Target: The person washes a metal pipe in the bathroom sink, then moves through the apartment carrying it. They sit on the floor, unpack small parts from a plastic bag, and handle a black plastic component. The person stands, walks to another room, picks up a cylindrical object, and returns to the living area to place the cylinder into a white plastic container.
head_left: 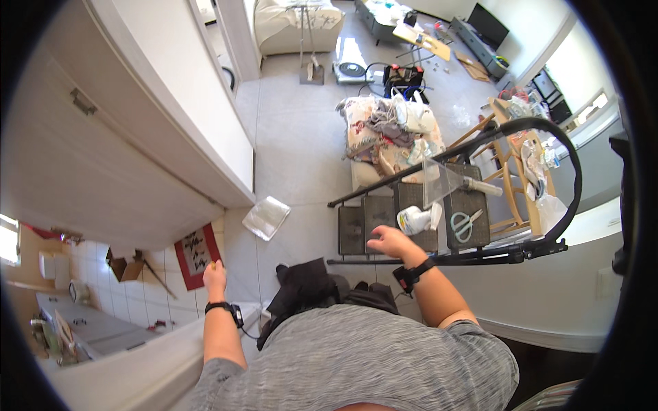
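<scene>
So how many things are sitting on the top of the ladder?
3 that I can see: green-handled scissors on the right, a white bottle lying near the right hand, and a clear plastic sheet standing behind them. Others may be hidden.

A black metal step ladder [411,226] stands open on the grey tiled floor, its ribbed top step carrying a white plastic bottle [414,220] on its side and light-handled scissors [465,224] near the right edge.
</scene>
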Demonstrator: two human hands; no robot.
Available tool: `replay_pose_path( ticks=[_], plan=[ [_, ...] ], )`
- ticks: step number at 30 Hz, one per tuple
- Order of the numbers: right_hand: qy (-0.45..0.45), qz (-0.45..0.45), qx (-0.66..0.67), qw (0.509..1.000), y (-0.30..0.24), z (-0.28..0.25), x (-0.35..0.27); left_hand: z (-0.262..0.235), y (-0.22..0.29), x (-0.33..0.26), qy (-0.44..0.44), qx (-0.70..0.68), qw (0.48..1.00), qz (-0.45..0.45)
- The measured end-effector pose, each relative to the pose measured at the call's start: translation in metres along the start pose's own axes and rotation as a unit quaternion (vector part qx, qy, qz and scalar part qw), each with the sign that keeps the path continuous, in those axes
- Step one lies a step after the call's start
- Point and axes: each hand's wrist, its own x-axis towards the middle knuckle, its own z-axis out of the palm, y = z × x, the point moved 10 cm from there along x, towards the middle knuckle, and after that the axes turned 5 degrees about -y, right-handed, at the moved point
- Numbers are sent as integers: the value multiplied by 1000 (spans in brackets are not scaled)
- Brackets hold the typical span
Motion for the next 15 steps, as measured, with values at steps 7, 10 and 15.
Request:
replay_pose_path(
  ticks=[7, 10, 15],
  plan=[
    [-22, -111, -6, 994, -161, 8, 84, -32, -18, 85, -42, -205, 976, -57],
    [-20, -137, -17, 990, -210, 0, 104, -35, 8, 98, -148, -290, 940, -100],
    [-54, -143, -15, 988, -263, -20, 145, -36, 69, 130, -233, -301, 922, -71]
  ],
)
